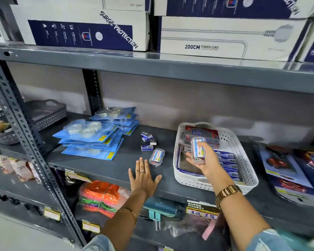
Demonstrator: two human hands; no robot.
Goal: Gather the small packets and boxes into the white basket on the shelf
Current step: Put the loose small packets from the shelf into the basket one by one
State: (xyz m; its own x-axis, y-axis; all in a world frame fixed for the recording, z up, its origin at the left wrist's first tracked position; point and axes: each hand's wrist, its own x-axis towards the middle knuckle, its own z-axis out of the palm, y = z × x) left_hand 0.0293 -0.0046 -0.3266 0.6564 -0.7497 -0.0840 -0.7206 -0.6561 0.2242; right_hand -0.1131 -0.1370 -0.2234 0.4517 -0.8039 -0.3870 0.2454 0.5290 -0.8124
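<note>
On the grey shelf [101,165], from left to right, lie stacked blue packets [91,140], four small boxes [147,141] and a clear packet [157,157] just beyond the left hand [143,178] with fingers spread empty, then the right hand [204,163] grasping another clear packet [198,148] over the white basket [243,160].

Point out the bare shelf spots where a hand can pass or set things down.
Bare: the strip between the blue blister packs and white basket, ahead of the left hand; also behind the small boxes. Crowded: the basket's inside and the shelf right of it.
</note>
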